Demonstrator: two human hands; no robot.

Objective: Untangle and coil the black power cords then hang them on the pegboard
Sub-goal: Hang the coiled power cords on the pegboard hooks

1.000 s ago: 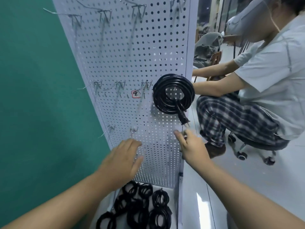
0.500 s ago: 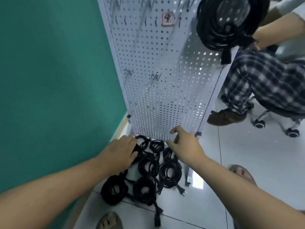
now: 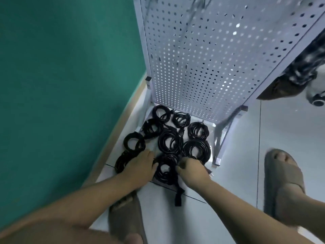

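Note:
Several coiled black power cords [image 3: 169,141] lie in a heap on the white floor at the foot of the white pegboard [image 3: 207,64]. My left hand [image 3: 139,166] is down on the left side of the heap, and its fingers touch the nearest coil [image 3: 166,170]. My right hand [image 3: 190,169] curls its fingers round the right side of that same coil. A black plug [image 3: 178,198] from the heap trails toward me between my arms. A pronged plug [image 3: 211,174] pokes out just right of my right hand.
A green wall [image 3: 70,76] runs close along the left. The pegboard's leg and foot [image 3: 218,147] stand right of the heap. My sandalled feet [image 3: 283,180] are on the floor at right and bottom centre. Another person's shoe and a chair castor [image 3: 316,101] show at upper right.
My view has dropped from the pegboard and its hung coil to the floor. Both hands came down from the board onto the heap of cords, and my right hand closed on a coil.

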